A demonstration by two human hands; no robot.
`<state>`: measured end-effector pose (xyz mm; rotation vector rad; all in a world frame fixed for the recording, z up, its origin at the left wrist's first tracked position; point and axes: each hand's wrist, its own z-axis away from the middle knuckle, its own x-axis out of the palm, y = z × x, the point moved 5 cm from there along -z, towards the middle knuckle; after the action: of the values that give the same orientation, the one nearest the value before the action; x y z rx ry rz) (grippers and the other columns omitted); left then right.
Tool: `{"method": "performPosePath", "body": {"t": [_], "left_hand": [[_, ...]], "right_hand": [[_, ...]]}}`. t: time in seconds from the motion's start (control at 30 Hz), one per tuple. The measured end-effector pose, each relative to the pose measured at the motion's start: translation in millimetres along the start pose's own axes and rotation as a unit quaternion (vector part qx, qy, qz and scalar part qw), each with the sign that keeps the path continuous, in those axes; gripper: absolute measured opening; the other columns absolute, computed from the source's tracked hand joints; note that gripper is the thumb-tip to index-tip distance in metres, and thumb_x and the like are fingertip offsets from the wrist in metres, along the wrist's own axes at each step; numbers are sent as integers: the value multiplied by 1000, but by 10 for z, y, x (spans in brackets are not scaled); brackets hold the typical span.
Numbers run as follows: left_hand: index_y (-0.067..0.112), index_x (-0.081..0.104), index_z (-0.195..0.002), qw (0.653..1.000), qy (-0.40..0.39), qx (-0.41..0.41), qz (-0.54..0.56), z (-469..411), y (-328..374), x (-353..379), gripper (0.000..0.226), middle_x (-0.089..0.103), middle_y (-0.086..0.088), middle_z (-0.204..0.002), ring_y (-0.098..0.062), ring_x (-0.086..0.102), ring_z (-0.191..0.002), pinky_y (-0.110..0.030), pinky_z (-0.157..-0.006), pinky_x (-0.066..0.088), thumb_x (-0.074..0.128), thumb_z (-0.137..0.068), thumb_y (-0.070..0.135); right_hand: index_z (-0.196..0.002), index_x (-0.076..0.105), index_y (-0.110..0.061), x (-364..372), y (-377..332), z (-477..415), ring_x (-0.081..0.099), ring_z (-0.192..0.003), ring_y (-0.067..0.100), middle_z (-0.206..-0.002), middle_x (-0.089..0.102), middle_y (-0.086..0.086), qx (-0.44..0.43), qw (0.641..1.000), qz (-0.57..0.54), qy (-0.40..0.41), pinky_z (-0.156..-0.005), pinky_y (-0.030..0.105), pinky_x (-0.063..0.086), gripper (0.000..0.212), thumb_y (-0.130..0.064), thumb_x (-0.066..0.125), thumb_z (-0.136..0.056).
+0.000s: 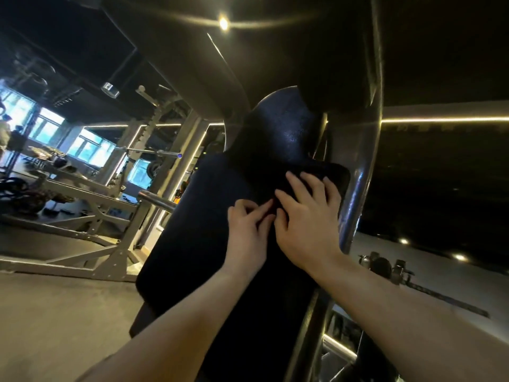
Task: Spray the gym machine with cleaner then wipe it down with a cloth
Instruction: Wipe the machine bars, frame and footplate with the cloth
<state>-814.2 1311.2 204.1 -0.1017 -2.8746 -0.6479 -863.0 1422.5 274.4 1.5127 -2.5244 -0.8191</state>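
Dim and fisheye-bent, soft throughout (windows (92, 150) glare brightly).

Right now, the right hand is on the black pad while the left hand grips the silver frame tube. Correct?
No. In the head view the left hand is on the black pad too, beside the right hand; nothing grips the silver frame tube.

text: nothing readable | labels/brands: none i can make out | numbers: none, too dark and blurry
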Motion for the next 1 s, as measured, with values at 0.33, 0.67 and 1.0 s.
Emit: {"method": "performPosePath", "body": {"t": [0.33,0.67,1.0], "left_hand": [[25,65,-138,985,38,-166,-10,-378,-991,-420,37,49,1,-117,-16,43,-116,-35,-116,32,63,-102,22],[21,63,-139,998,40,-40,-11,-272,-532,-161,37,44,7,-112,-10,42,-106,-17,-96,37,62,-103,21],[13,67,-137,981,71,-178,-39,-1406,-1196,-386,33,55,-15,-133,-32,42,-134,-24,-113,23,60,-104,19]], "right_hand": [[-125,73,-25,253,-166,115,39,-142,31,-150,54,6,-45,988,114,-98,-123,54,20,42,-38,49,-94],[-130,70,-24,232,-308,85,35,-143,33,-150,50,9,-25,983,136,-119,-123,57,17,46,-41,46,-94],[-137,65,-23,242,-341,95,32,-145,32,-153,45,9,-28,985,115,-123,-124,59,11,49,-43,43,-97]]}}
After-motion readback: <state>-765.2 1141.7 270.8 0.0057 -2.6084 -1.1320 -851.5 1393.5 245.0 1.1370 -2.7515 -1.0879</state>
